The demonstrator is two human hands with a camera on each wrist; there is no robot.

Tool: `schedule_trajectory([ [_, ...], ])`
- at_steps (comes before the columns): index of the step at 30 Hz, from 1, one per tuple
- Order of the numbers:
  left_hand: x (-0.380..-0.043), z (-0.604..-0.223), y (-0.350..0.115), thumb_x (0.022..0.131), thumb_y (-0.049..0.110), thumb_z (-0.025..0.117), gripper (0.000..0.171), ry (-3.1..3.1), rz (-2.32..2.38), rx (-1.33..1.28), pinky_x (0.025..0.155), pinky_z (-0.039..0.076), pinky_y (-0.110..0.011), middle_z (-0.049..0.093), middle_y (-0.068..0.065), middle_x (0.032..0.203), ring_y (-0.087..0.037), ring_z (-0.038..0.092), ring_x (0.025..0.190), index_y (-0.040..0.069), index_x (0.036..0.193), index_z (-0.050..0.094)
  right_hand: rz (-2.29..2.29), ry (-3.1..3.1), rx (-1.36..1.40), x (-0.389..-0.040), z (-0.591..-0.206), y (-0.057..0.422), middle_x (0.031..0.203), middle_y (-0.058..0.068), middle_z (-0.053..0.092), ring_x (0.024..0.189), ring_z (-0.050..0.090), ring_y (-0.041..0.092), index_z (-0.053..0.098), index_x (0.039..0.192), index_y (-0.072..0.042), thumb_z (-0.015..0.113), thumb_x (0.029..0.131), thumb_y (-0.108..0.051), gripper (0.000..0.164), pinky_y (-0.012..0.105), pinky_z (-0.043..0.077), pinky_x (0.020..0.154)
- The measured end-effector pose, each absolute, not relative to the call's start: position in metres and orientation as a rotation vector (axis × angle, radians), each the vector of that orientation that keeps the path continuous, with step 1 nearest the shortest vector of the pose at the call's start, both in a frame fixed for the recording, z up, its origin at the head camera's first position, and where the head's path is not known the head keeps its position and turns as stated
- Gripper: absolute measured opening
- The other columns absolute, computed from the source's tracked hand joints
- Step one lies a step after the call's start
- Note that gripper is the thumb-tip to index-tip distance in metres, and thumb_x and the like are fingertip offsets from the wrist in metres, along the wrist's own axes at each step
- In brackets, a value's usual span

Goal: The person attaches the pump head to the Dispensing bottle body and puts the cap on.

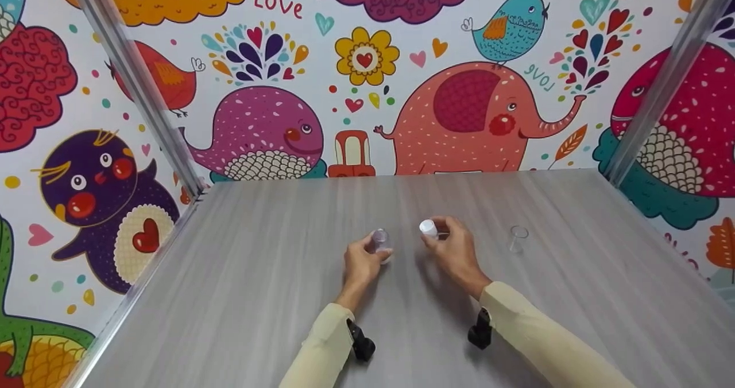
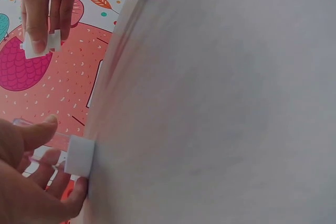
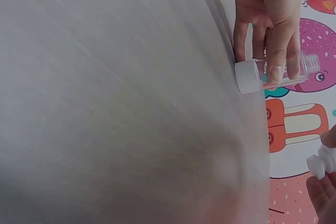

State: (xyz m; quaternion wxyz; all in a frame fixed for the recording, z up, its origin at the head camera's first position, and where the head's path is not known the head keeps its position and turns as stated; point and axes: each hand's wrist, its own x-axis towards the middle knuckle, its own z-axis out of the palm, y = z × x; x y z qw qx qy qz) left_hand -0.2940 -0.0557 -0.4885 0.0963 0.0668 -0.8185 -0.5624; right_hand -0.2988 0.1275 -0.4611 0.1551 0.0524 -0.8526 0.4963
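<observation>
My left hand [image 1: 360, 263] grips a small clear bottle [image 1: 381, 240] that stands upright on the table. In the right wrist view its white base [image 3: 248, 77] shows on the tabletop, and its open threaded neck [image 3: 313, 62] points up. Thumb and fingers lie on either side of the clear wall. To the right and apart from the bottle, my right hand [image 1: 456, 253] pinches a small white cap-like piece [image 1: 427, 227] above the table. Its stepped shape shows in the left wrist view, where fingertips partly cover the white piece [image 2: 39, 45].
A clear, open-topped cylinder [image 1: 518, 236] stands on the table to the right of my right hand. The grey wood-grain table [image 1: 258, 296] ends at a patterned wall [image 1: 356, 107] with metal posts at its corners. A black wrist camera [image 1: 362, 342] sits on the left sleeve.
</observation>
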Motion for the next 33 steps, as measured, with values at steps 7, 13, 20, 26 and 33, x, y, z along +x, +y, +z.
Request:
schedule_trajectory([
  [7,-0.2937,-0.4876,-0.0556,0.083,0.012,0.080,0.054,-2.429,-1.631,0.214,0.101,0.051,-0.044,0.070,-0.019,0.124,-0.030,0.066,0.117,0.000,0.133,0.062,1.410,-2.388,0.190,-0.3021,-0.4598,0.1245,0.111,0.017,0.069,0.102,0.067,0.030,0.061,0.117,0.001,0.077,0.083,-0.003,0.038,0.046,0.054,0.092],
  [13,-0.2925,-0.4879,-0.0550,0.083,0.014,0.079,0.056,-2.448,-1.624,0.231,0.101,0.050,-0.044,0.070,-0.019,0.124,-0.030,0.066,0.117,0.001,0.134,0.061,1.408,-2.370,0.225,-0.3028,-0.4572,0.1224,0.108,0.017,0.069,0.100,0.067,0.029,0.062,0.114,0.000,0.076,0.083,-0.002,0.034,0.047,0.055,0.090],
  [20,-0.2933,-0.4884,-0.0543,0.082,0.011,0.080,0.055,-2.421,-1.645,0.236,0.101,0.050,-0.044,0.069,-0.020,0.125,-0.031,0.066,0.117,0.000,0.133,0.062,1.344,-2.405,0.283,-0.3019,-0.4556,0.1182,0.111,0.012,0.068,0.103,0.065,0.026,0.066,0.115,-0.005,0.077,0.084,-0.006,0.033,0.045,0.054,0.093],
  [26,-0.2933,-0.4889,-0.0536,0.082,0.009,0.080,0.054,-2.406,-1.663,0.240,0.100,0.052,-0.044,0.069,-0.020,0.125,-0.031,0.066,0.117,0.000,0.132,0.063,1.303,-2.405,0.326,-0.3012,-0.4542,0.1169,0.110,0.009,0.067,0.103,0.065,0.025,0.068,0.114,-0.006,0.078,0.083,-0.005,0.033,0.045,0.054,0.093],
  [33,-0.2939,-0.4896,-0.0536,0.082,0.010,0.080,0.053,-2.417,-1.651,0.221,0.097,0.053,-0.043,0.070,-0.019,0.124,-0.030,0.067,0.115,0.000,0.132,0.063,1.245,-2.382,0.436,-0.3037,-0.4529,0.1167,0.107,0.008,0.067,0.100,0.064,0.022,0.069,0.112,-0.006,0.078,0.082,-0.003,0.032,0.043,0.055,0.090],
])
